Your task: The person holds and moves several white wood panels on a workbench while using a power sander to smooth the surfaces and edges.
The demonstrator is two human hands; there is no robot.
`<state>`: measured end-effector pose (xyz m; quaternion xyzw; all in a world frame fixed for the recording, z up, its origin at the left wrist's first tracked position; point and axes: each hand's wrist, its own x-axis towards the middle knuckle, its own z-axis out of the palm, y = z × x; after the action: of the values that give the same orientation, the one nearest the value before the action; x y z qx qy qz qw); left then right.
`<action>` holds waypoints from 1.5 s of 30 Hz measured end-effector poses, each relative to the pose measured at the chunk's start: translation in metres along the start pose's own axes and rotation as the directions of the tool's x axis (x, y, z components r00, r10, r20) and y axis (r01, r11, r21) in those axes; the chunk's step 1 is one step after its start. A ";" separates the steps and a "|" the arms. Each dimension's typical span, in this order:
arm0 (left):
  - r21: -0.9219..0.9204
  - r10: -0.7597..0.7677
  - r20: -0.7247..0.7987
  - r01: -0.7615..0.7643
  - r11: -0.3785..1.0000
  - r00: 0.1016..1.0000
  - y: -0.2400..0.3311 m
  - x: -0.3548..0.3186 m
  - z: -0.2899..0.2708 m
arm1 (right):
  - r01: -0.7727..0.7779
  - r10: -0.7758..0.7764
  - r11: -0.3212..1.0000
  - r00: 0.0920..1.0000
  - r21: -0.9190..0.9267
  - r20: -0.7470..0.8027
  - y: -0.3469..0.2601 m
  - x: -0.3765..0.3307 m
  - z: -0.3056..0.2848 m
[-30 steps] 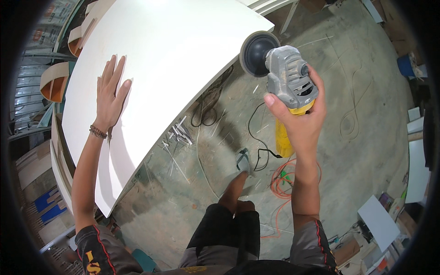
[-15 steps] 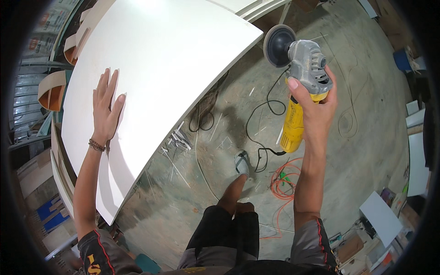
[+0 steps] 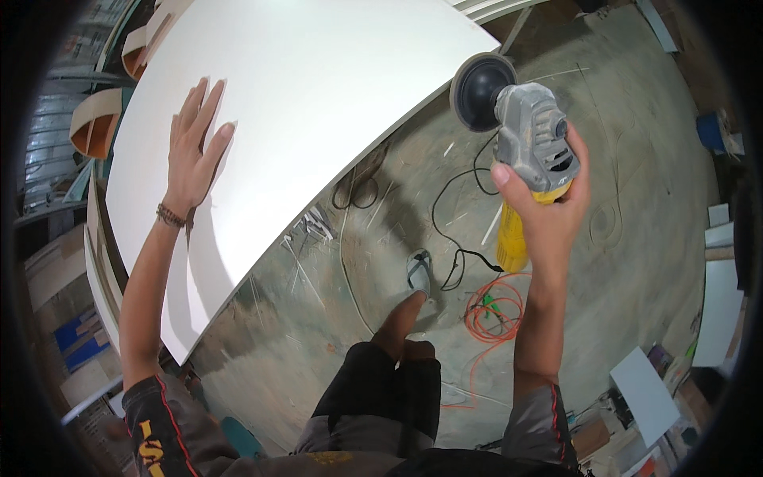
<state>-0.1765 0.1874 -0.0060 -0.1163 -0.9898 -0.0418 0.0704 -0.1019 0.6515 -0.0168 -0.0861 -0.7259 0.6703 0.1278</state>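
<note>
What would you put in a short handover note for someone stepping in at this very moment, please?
Left hand: flat, palm down, fingers spread on the white panel.
Right hand: gripping the yellow-handled power sander, held in the air off the panel's edge; its round pad touches nothing.
Black cord and orange cable lie on the floor by the feet.
Done: cannot tell; the panel looks evenly white.
Left: sander not yet on the panel.

- blue and tan cardboard boxes (image 3: pixel 75 342) stacked at about eight o'clock, against the left rim
- small brown cardboard box (image 3: pixel 588 437) on the floor at about five o'clock
</note>
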 end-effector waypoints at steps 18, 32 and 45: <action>0.002 0.089 -0.143 -0.090 0.996 0.986 -0.013 -0.001 0.014 | 0.371 -0.302 0.921 0.872 -0.117 0.384 -0.003 -0.119 0.059; -0.025 0.052 -0.176 -0.057 0.998 0.983 -0.015 -0.003 0.011 | 0.388 -0.313 0.909 0.877 -0.154 0.365 -0.009 -0.144 0.079; -0.089 -0.015 -0.174 -0.001 0.996 0.985 -0.006 -0.003 0.008 | 0.012 -0.004 0.985 0.999 -0.173 0.045 -0.029 -0.128 0.027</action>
<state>-0.1761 0.1817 -0.0149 -0.1117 -0.9774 -0.0959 0.1516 0.0132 0.5855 0.0010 -0.0788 -0.7844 0.6060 0.1065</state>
